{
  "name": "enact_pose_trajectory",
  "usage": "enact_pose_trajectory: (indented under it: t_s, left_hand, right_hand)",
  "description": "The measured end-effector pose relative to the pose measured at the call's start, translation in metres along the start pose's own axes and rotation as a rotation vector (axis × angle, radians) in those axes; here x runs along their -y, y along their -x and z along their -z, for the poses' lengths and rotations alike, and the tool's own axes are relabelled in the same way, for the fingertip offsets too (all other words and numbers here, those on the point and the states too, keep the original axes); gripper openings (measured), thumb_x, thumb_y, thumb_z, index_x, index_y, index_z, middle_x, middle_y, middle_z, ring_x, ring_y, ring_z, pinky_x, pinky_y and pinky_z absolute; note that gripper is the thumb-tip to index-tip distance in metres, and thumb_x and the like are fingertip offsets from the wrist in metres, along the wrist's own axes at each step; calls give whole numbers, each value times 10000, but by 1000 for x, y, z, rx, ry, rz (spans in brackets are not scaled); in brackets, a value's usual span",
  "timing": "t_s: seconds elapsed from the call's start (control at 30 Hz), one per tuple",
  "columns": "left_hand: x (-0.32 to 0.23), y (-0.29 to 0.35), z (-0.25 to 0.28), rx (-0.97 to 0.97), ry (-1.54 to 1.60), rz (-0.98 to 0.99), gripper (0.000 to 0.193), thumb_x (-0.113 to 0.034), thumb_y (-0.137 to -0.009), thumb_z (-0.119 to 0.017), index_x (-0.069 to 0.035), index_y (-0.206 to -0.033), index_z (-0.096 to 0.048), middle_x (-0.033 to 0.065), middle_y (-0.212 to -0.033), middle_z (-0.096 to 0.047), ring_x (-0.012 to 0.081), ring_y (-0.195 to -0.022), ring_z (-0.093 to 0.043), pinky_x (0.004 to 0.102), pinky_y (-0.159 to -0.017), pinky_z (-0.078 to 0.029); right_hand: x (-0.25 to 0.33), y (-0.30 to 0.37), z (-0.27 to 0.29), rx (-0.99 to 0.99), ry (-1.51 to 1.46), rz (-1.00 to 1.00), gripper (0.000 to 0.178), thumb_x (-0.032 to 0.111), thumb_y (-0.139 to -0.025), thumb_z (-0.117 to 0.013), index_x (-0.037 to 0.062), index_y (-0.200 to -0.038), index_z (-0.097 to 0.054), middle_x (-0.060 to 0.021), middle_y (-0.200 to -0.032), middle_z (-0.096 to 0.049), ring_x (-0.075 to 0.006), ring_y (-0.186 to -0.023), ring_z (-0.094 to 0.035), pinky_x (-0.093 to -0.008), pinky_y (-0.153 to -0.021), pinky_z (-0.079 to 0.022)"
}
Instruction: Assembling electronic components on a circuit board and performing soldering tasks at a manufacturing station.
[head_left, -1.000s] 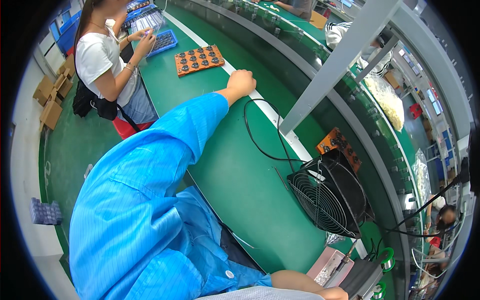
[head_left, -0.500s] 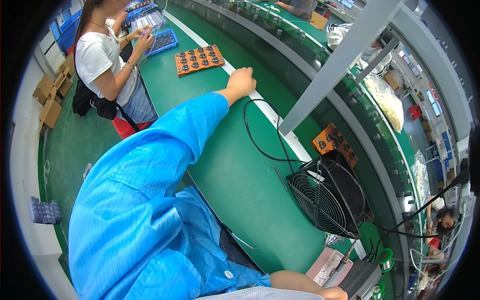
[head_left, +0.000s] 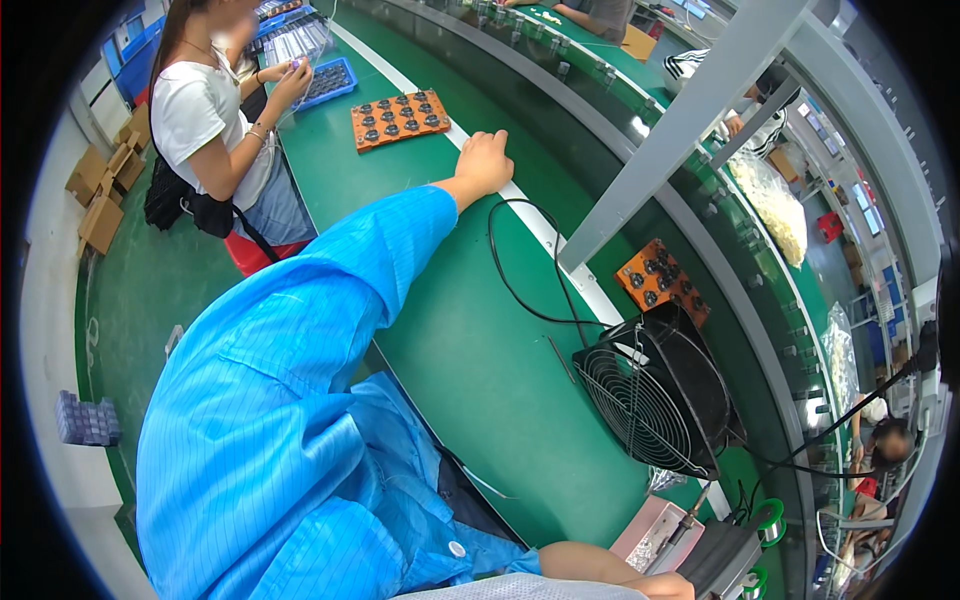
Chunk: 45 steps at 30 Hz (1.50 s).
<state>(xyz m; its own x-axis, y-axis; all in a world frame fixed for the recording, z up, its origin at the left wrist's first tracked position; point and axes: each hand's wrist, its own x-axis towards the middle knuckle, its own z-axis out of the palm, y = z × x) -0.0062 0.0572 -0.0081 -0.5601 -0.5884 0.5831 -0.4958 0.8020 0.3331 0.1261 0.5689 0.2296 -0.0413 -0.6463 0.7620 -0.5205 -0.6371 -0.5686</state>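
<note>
My left hand point(head_left: 485, 163) rests at the white rail along the bench's far edge, its fingers curled downward. What they close on, if anything, is hidden. Just left of it lies an orange tray point(head_left: 401, 121) with rows of dark round parts. My right hand point(head_left: 668, 587) shows at the lower edge, partly cut off, beside a pink box point(head_left: 652, 532) and a soldering iron point(head_left: 690, 517); its fingers are hidden. Between my hands stands a black fan point(head_left: 655, 390) with a wire grille. Behind it, a second orange tray point(head_left: 648, 276) with dark parts sits on the green conveyor.
A grey metal post point(head_left: 640, 180) rises beyond the rail. A black cable point(head_left: 495, 255) loops over the green bench point(head_left: 470, 420) to the fan. Green solder spools point(head_left: 770, 522) stand at lower right. A co-worker in white handles something small near a blue bin point(head_left: 330, 82).
The second orange tray has shifted slightly up and left along the conveyor. Across the line, a person in a striped sleeve has moved. My hands look unmoved.
</note>
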Motion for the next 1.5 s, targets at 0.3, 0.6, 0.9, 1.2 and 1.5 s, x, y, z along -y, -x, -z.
enact_pose_trajectory:
  t_s: [0.3, 0.6, 0.9, 1.2, 1.5]
  left_hand:
    - [-4, -2, 4, 123, -26, 73, 319, -139, -806, -547, 13, -1083, -590, 184, -1040, -648, 333, -1084, -547, 430, -975, -413]
    - [-5, -3, 4, 127, -4, 72, 271, -144, -808, -549, 14, -1024, -598, 205, -1003, -649, 341, -1043, -575, 441, -951, -434]
    - [-11, -4, 13, 172, -31, 96, 219, -152, -811, -544, 13, -943, -603, 213, -898, -661, 350, -948, -626, 446, -916, -446]
    - [-6, -3, 6, 113, -19, 71, 222, -159, -811, -548, 7, -946, -607, 209, -910, -668, 343, -961, -625, 442, -940, -428]
    - [-6, -3, 4, 104, -23, 54, 226, -160, -811, -546, 5, -952, -609, 198, -899, -667, 349, -954, -622, 446, -938, -427]
  right_hand:
    - [-3, 1, 6, 28, 1, 27, 167, 58, -698, -601, -104, -696, -564, -210, -671, -605, -294, -535, -616, -388, -527, -542]
    - [-4, -3, 8, 77, 22, 56, 167, 59, -711, -599, -105, -700, -567, -203, -669, -606, -290, -540, -619, -391, -535, -543]
    - [0, -1, 8, 99, 38, -17, 173, 60, -750, -581, -113, -732, -577, -205, -700, -622, -305, -584, -646, -392, -553, -546]
    - [-11, 2, -2, -26, 52, 118, 167, 74, -725, -593, -92, -708, -582, -203, -666, -606, -314, -555, -627, -384, -503, -505]
    - [-14, 2, -12, -132, 95, 165, 146, 84, -729, -604, -55, -688, -589, -193, -627, -596, -301, -510, -603, -370, -453, -458]
